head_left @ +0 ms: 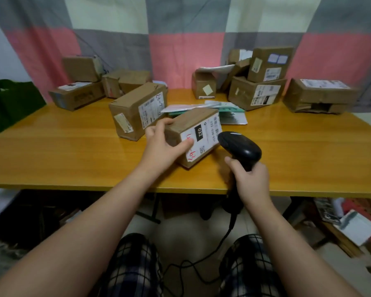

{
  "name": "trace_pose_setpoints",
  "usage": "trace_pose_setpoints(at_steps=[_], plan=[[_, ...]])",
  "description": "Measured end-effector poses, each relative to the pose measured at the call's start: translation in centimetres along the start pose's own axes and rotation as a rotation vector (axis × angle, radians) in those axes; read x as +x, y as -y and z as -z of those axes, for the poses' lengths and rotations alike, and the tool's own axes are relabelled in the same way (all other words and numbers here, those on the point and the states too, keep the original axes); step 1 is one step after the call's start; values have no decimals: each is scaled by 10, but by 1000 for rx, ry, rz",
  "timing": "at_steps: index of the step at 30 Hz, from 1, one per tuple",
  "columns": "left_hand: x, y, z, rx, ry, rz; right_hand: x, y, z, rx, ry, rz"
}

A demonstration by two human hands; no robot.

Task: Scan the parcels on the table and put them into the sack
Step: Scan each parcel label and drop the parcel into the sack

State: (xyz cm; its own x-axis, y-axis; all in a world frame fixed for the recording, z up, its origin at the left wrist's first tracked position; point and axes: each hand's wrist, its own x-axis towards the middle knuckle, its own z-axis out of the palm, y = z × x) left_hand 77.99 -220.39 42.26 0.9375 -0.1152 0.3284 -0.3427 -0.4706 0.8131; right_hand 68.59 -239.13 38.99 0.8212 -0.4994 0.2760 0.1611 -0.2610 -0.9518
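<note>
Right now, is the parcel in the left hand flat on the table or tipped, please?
Tipped: the left hand grips the parcel tilted, its labelled face turned toward the scanner in the right hand.

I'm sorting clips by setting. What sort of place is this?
Probably a makeshift parcel-sorting spot in a home or small shop, not a warehouse: labelled boxes piled on a wooden table, a corded scanner in the right hand, and a patchwork curtain as backdrop.

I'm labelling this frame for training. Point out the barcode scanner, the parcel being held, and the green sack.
barcode scanner point(241, 148): head view, on its black head.
held parcel point(192, 120): head view, on its brown top face.
green sack point(11, 106): head view, on its front side.
</note>
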Motion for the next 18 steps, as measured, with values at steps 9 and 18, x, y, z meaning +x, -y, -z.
trace_pose_setpoints(at_steps=[9,18], plan=[[-49,30,58,-131,-59,123,-31,23,-16,29,150,78],[-78,36,86,-1,-57,351,-85,67,-36,137,270,220]])
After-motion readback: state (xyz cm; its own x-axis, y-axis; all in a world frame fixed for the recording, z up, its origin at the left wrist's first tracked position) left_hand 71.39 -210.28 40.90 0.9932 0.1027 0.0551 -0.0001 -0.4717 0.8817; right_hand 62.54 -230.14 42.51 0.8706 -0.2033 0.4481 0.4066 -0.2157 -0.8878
